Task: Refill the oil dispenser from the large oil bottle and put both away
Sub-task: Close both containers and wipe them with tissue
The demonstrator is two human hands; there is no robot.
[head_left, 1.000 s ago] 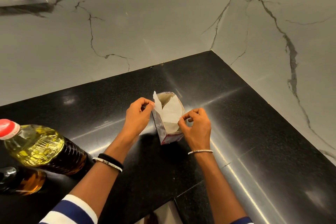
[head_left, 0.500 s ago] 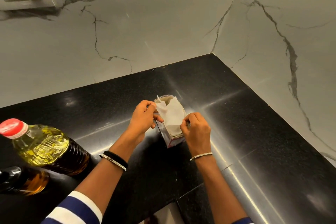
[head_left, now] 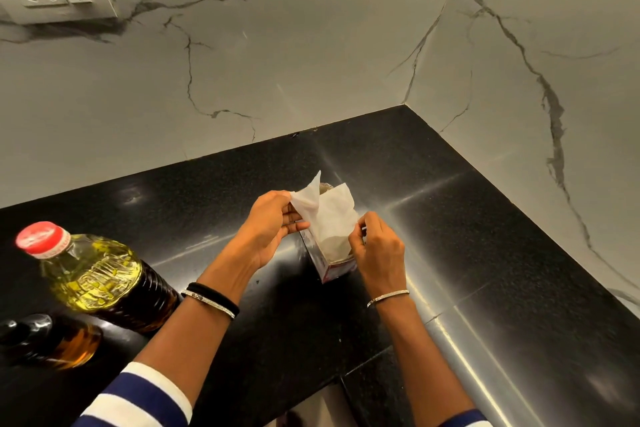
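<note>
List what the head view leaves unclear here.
Head view:
- Oil dispenser: top end cut off by the left edge, dark.
- Large oil bottle: cap print blurred.
- Box: contents hidden by tissue; print too small; near rim covered by right hand.

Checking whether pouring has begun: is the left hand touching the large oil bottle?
Apart. The head view shows bare counter between the large oil bottle and the left hand, which pinches a tissue with the right hand.
</note>
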